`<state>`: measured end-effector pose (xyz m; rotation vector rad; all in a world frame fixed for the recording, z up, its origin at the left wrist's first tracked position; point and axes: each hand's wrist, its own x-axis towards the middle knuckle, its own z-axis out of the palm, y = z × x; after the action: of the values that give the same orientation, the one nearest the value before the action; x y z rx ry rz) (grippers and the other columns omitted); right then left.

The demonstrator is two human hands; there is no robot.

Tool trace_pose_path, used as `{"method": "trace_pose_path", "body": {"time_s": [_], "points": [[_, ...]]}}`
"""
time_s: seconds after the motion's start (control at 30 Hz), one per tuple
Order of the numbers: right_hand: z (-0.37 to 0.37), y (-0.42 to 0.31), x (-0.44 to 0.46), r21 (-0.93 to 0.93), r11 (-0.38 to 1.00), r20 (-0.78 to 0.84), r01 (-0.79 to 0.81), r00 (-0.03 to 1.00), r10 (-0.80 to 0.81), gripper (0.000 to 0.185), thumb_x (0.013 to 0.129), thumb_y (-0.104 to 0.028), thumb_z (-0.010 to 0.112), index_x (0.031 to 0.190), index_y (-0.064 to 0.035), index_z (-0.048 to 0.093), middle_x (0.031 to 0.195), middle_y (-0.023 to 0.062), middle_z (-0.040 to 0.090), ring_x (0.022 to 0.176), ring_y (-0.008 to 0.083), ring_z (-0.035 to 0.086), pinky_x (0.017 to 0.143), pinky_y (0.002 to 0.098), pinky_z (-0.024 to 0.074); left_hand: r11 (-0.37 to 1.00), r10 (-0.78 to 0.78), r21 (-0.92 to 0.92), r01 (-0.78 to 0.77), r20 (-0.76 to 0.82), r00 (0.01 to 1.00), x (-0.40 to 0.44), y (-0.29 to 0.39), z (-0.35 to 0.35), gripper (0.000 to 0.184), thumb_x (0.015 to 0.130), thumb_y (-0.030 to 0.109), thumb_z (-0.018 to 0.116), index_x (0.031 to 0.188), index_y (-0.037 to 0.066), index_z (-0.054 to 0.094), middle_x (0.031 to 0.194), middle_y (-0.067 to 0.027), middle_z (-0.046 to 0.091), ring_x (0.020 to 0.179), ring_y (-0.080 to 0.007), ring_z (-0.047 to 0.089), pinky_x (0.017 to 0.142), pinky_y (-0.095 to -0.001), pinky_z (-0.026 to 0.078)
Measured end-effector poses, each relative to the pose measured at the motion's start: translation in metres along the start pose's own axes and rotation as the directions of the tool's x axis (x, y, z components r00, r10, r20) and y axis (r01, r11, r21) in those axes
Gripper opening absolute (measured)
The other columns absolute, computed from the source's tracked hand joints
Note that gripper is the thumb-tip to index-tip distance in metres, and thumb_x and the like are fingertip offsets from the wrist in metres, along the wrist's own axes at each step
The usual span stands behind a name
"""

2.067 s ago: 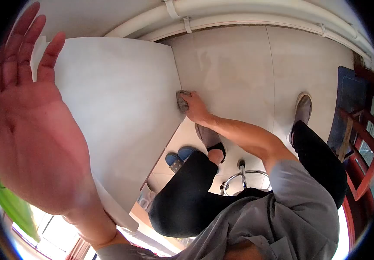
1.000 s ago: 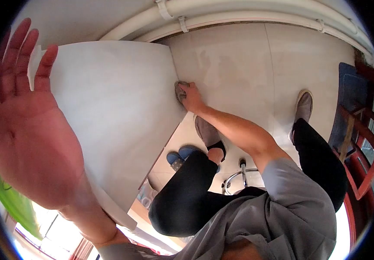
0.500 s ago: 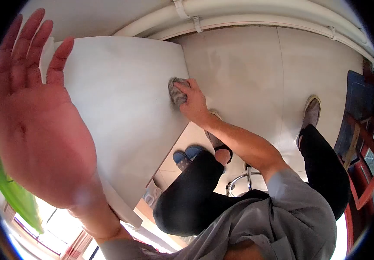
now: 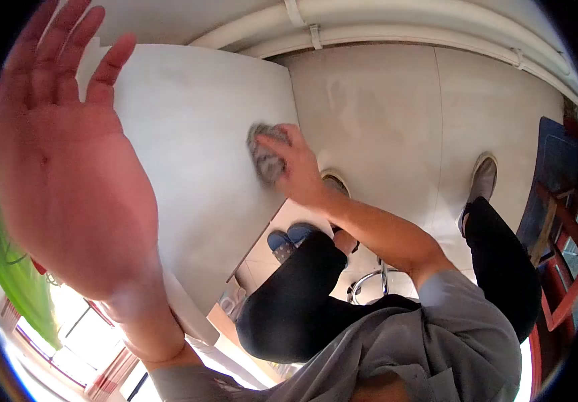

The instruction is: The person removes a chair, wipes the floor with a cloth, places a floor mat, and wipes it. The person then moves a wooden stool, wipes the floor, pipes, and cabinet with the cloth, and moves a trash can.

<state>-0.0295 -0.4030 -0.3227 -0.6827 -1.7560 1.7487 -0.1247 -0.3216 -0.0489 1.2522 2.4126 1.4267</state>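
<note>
A crumpled grey cloth (image 4: 265,153) is pressed against the white panel (image 4: 188,134) near its right edge, under the fingers of my right hand (image 4: 300,167). The cloth and fingers are a little blurred. My left hand (image 4: 78,181) is raised close to the camera at the left, palm facing me and fingers spread, with nothing in it. It covers part of the panel's left side, so whether it touches anything cannot be told.
White pipes (image 4: 383,37) run along the wall at the top. Blue slippers (image 4: 300,233) lie on the tiled floor (image 4: 376,114) beside my leg. A red-framed chair (image 4: 564,288) stands at the right, a green leafy thing (image 4: 11,248) at the left. A chrome stool base (image 4: 369,278) shows below.
My right hand has moved the cloth slightly left across the panel. My left hand sits a little higher and further right in view, and the whole view has shifted slightly.
</note>
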Motion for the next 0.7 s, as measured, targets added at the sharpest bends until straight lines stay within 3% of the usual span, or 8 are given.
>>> {"method": "trace_pose_path", "body": {"time_s": [0.1, 0.17, 0.23, 0.33, 0.43, 0.5, 0.6, 0.7], "points": [[-0.005, -0.006, 0.002, -0.011, 0.993, -0.006, -0.119, 0.993, 0.119, 0.062, 0.067, 0.003, 0.066, 0.126, -0.0131, 0.068, 0.130, 0.0203, 0.051, 0.125, 0.0398, 0.051, 0.103, 0.0440, 0.0470, 0.997, 0.014, -0.070, -0.012, 0.026, 1.000, 0.005, -0.004, -0.006, 0.062, 0.107, 0.043, 0.017, 0.149, 0.002, 0.039, 0.150, -0.0225, 0.044, 0.142, -0.0354, 0.040, 0.120, -0.0499, 0.029], [-0.005, -0.029, -0.024, -0.097, 0.986, 0.106, 0.138, 0.986, -0.127, 0.063, 0.067, 0.007, 0.062, 0.127, -0.0117, 0.067, 0.131, 0.0220, 0.051, 0.123, 0.0418, 0.052, 0.102, 0.0422, 0.0470, 0.990, 0.047, -0.134, -0.036, 0.082, 0.995, 0.012, -0.013, -0.014, 0.062, 0.106, 0.043, 0.019, 0.148, 0.002, 0.041, 0.149, -0.0219, 0.045, 0.141, -0.0348, 0.041, 0.119, -0.0493, 0.030], [-0.003, -0.032, -0.029, 0.003, 0.987, 0.124, 0.162, 0.979, -0.162, 0.065, 0.067, 0.007, 0.059, 0.127, -0.0137, 0.067, 0.132, 0.0237, 0.050, 0.123, 0.0446, 0.051, 0.103, 0.0428, 0.0464, 0.985, 0.079, -0.163, -0.058, 0.127, 0.989, 0.010, -0.014, -0.018, 0.062, 0.106, 0.043, 0.020, 0.147, 0.002, 0.042, 0.148, -0.0214, 0.046, 0.141, -0.0344, 0.042, 0.118, -0.0491, 0.031], [0.005, 0.014, 0.009, 0.033, 0.993, -0.046, -0.115, 0.992, 0.117, 0.062, 0.067, 0.003, 0.061, 0.126, -0.0155, 0.067, 0.131, 0.0235, 0.050, 0.122, 0.0459, 0.052, 0.100, 0.0473, 0.0475, 0.980, 0.036, -0.197, -0.019, 0.081, 0.996, 0.009, -0.008, -0.013, 0.062, 0.106, 0.044, 0.021, 0.147, 0.002, 0.042, 0.147, -0.0208, 0.047, 0.140, -0.0330, 0.043, 0.117, -0.0486, 0.032], [0.003, 0.002, 0.014, -0.022, 0.990, -0.061, -0.141, 0.988, 0.140, 0.061, 0.067, 0.003, 0.061, 0.126, -0.0153, 0.067, 0.131, 0.0230, 0.051, 0.120, 0.0446, 0.053, 0.098, 0.0464, 0.0484, 0.979, 0.057, -0.199, -0.038, 0.091, 0.994, 0.009, -0.011, -0.016, 0.062, 0.107, 0.044, 0.022, 0.146, 0.001, 0.042, 0.147, -0.0206, 0.048, 0.140, -0.0322, 0.043, 0.116, -0.0483, 0.034], [0.005, -0.019, -0.027, -0.096, 0.985, 0.043, 0.143, 0.989, -0.139, 0.058, 0.069, -0.006, 0.074, 0.126, -0.0157, 0.068, 0.129, 0.0231, 0.051, 0.116, 0.0433, 0.056, 0.098, 0.0447, 0.0490, 0.979, 0.032, -0.204, -0.012, 0.091, 0.995, 0.009, -0.014, -0.018, 0.061, 0.107, 0.043, 0.022, 0.146, 0.001, 0.042, 0.146, -0.0208, 0.048, 0.139, -0.0320, 0.044, 0.116, -0.0476, 0.035], [0.012, -0.033, -0.052, 0.079, 0.964, 0.052, 0.254, 0.965, -0.258, 0.057, 0.069, -0.010, 0.078, 0.125, -0.0155, 0.068, 0.129, 0.0234, 0.051, 0.116, 0.0439, 0.056, 0.098, 0.0461, 0.0493, 0.981, 0.061, -0.188, -0.041, 0.107, 0.992, 0.010, -0.018, -0.023, 0.060, 0.107, 0.043, 0.021, 0.146, 0.002, 0.043, 0.144, -0.0206, 0.050, 0.138, -0.0321, 0.045, 0.115, -0.0472, 0.036], [0.008, 0.002, -0.012, -0.050, 0.998, -0.043, -0.026, 0.999, 0.024, 0.054, 0.068, -0.008, 0.077, 0.122, -0.0119, 0.069, 0.130, 0.0234, 0.052, 0.116, 0.0429, 0.057, 0.097, 0.0462, 0.0500, 0.973, 0.063, -0.226, -0.035, 0.118, 0.991, 0.010, -0.018, -0.022, 0.060, 0.107, 0.044, 0.022, 0.146, 0.003, 0.043, 0.144, -0.0203, 0.051, 0.138, -0.0320, 0.046, 0.114, -0.0468, 0.036]]}}
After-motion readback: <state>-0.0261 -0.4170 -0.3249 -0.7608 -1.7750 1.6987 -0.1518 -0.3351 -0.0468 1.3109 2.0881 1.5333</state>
